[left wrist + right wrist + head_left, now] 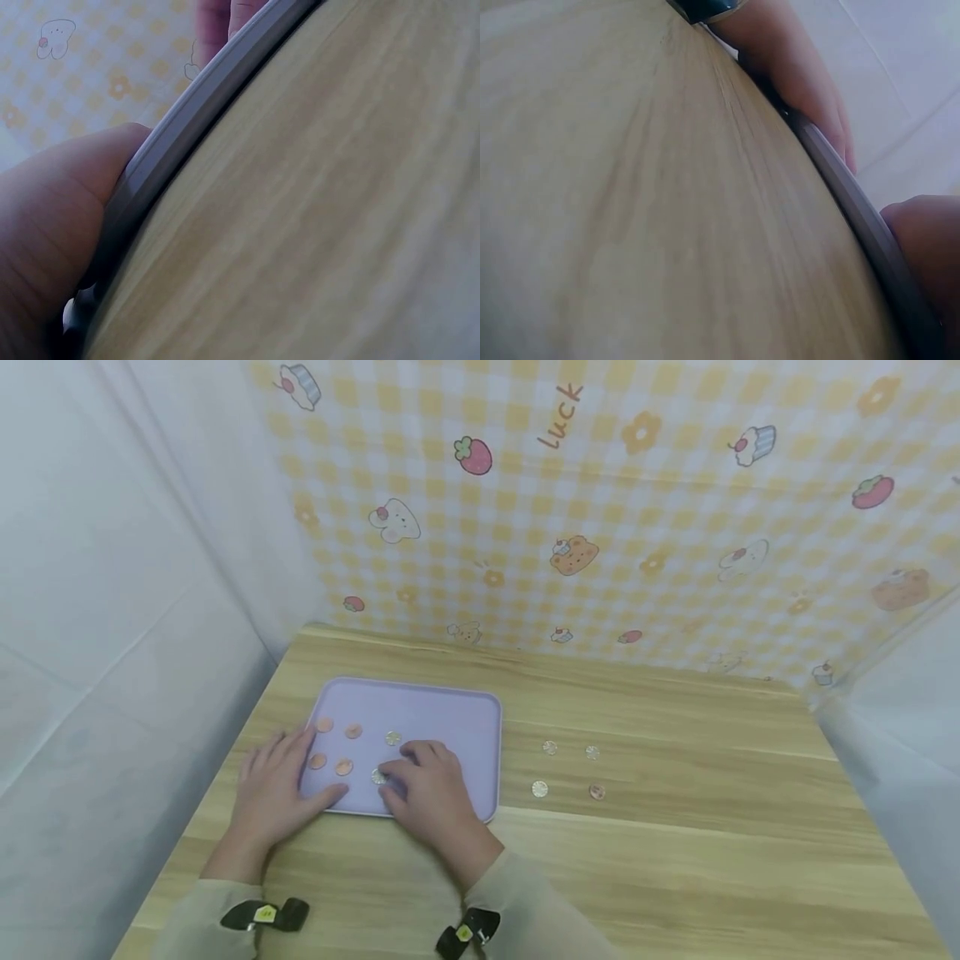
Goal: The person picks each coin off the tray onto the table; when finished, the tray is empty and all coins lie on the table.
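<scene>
A shallow lilac tray [450,702] lies on the wooden table. My left hand [276,785] rests at its front left corner, fingers along the left side and thumb [112,150] over the front rim. Over the tray's front middle, my right hand [431,789] has thumb and forefinger at the edges of a silver-coloured coin [377,776], pinching it low at the tray floor. Another silver-coloured coin [393,738] lies just behind it. Several copper-coloured coins lie to their left, among them one at the back [353,731] and one in front [343,767].
Right of the tray, three silver-coloured coins, one nearest the tray [540,789], and a darker reddish coin [597,792] lie on the table [675,877]. A yellow checked cloth [517,527] hangs behind the table. White sheets [135,652] hang at both sides.
</scene>
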`<state>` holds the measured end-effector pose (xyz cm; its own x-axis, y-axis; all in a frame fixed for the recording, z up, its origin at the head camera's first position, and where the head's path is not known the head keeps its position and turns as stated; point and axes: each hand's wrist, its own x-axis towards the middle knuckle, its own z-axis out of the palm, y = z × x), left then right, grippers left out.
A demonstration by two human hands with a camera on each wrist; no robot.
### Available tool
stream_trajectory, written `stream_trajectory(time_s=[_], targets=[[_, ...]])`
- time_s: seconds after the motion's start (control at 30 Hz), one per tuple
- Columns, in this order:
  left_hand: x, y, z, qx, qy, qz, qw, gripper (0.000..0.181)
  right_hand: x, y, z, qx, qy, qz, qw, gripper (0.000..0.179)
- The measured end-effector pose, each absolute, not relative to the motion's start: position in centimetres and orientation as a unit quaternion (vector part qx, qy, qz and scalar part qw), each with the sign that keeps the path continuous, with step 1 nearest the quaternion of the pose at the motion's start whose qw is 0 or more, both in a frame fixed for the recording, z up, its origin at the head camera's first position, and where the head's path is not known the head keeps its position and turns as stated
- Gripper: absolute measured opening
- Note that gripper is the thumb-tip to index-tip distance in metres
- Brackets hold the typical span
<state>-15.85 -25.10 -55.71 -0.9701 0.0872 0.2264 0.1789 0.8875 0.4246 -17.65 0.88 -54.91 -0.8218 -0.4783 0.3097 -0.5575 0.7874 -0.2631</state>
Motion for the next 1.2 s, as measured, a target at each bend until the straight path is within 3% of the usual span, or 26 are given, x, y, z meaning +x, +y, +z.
stream_trajectory(time_s=[0.27,0.6,1.07,1.2], targets=[[-15.9,-25.2,-55.8,-0.074,-0.964,-0.231,0.106,0.108,-17.7,1.1,-54.9,0.261,-0.934,0.224,0.095,0.016],[-16.1,-25.4,-56.4,-0.075,-0.965,-0.230,0.102,0.109,-18.0,1.3,-54.8,0.248,-0.937,0.244,0.012,0.014],[-16.5,-25.5,-56.4,-0.081,-0.964,-0.231,0.103,0.107,-18.5,1.5,-54.8,0.269,-0.935,0.233,0.000,0.012],[-16.7,-25.5,-56.5,-0.081,-0.964,-0.231,0.102,0.107,-18.8,1.6,-55.0,0.294,-0.928,0.230,0.018,0.013]])
